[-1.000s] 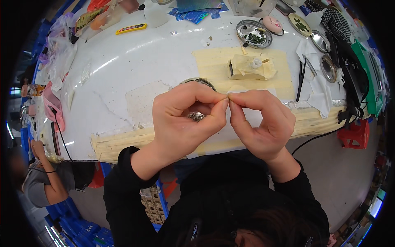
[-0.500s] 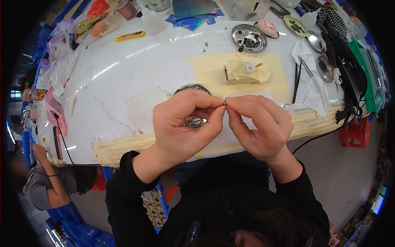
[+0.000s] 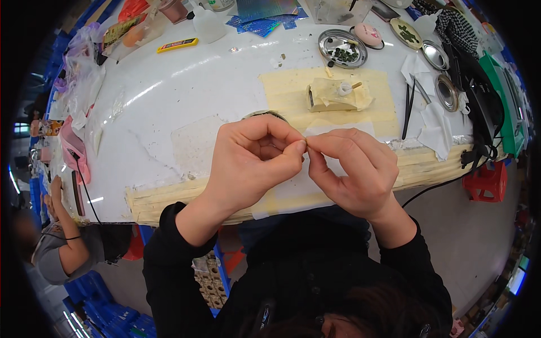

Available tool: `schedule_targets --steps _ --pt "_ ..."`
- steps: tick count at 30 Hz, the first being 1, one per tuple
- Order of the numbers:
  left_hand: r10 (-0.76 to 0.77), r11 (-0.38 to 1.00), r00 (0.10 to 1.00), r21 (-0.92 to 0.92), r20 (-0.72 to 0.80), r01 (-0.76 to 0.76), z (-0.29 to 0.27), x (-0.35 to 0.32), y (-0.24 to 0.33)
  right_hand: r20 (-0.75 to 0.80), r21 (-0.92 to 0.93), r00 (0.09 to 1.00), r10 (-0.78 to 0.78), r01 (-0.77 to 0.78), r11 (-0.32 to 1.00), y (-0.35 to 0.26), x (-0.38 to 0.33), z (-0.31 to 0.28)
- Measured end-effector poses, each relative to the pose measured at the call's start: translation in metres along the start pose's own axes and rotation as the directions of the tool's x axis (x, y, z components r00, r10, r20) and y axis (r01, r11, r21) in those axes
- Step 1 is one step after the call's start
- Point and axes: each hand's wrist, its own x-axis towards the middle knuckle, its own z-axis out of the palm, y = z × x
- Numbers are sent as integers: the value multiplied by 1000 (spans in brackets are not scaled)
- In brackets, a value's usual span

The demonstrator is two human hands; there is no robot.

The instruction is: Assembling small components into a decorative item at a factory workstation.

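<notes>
Fingertips of left hand and right hand meet, each grip pinching something tiny, above white table

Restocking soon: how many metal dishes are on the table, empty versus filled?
Dishes with dark green bits: 2
Empty dishes: 2
Round rim half hidden behind left hand, contents unseen: 1
Total: 5

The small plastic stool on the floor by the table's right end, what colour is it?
Red, seen in the head view: the small plastic stool stands beside the white table.
</notes>
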Motion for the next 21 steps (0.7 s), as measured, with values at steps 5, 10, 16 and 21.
schedule_targets --steps 5,10,16,21 --pt "95 994 996 -49 -5 -95 4 -3 -3 -79 69 994 69 -63 996 -4 -2 7" --pt "191 981 982 -42 7 -191 3 -4 -4 -132 133 982 134 -116 984 -8 -3 14" --pt "235 971 972 -40 -6 -235 4 -6 -6 -122 194 975 184 -158 968 -11 -2 14" --pt "257 966 966 -21 -20 -257 4 -6 -7 -108 226 972 209 -180 957 -12 -1 14"
